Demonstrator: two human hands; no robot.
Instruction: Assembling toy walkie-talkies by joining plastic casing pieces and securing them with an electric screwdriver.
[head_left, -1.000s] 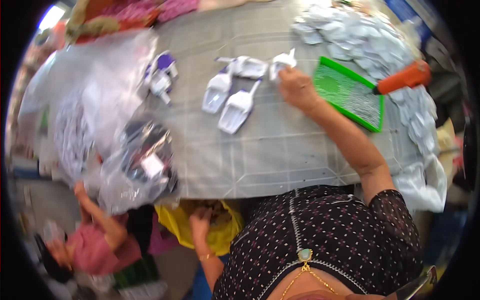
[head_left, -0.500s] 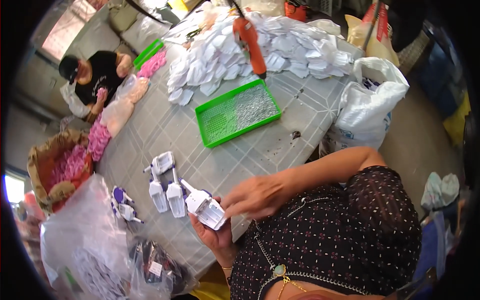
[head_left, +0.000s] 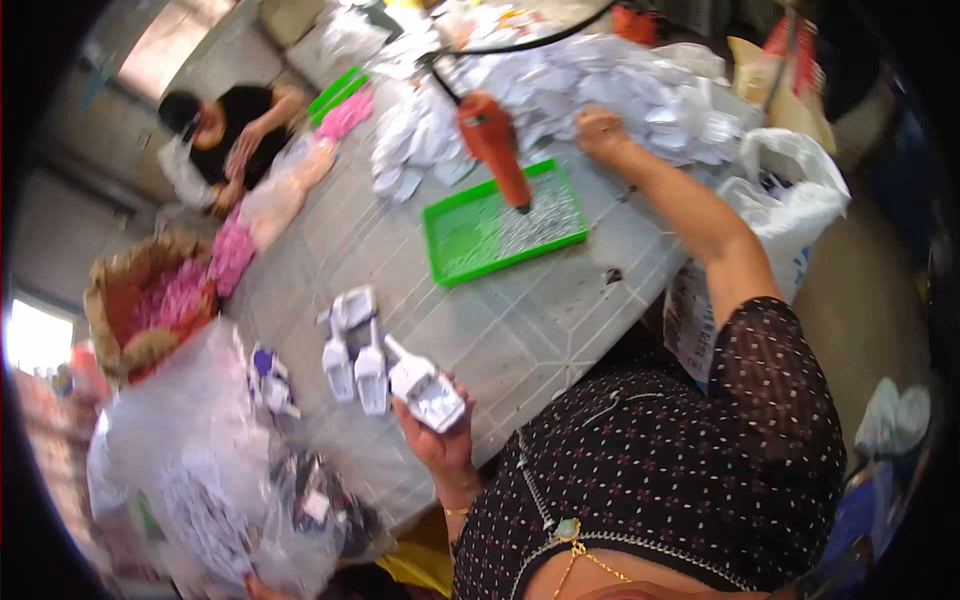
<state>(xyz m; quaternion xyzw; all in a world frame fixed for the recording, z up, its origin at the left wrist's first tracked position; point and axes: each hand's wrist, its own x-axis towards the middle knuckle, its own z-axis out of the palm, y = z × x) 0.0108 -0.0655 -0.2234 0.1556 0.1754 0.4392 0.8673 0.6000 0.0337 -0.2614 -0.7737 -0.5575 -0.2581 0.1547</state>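
Observation:
My left hand (head_left: 440,432) is closed around a white plastic housing (head_left: 428,393) with a narrow stem and a hollow recessed face turned up. Several similar white housings (head_left: 370,385) with purple parts lie on the table just beyond it. My right arm stretches far across the table. At the near edge of a heap of thin white pieces (head_left: 500,90) my right hand (head_left: 603,133) is curled, its fingers blurred; what they hold, if anything, I cannot make out. An orange-red power screwdriver (head_left: 493,150) hangs over a green tray (head_left: 437,262) of small metal screws.
A white sack (head_left: 800,215) stands at the table's right edge. Clear plastic bags (head_left: 180,400) and a brown sack of pink pieces (head_left: 110,330) are on the left. A co-worker (head_left: 235,135) sits at the far left by pink pieces. Another person's fingertips (head_left: 262,588) show at the bottom left.
My right hand has left the housing in my left hand and reached away to the white heap. The view has shifted slightly, and the hanging screwdriver now overlaps the green tray.

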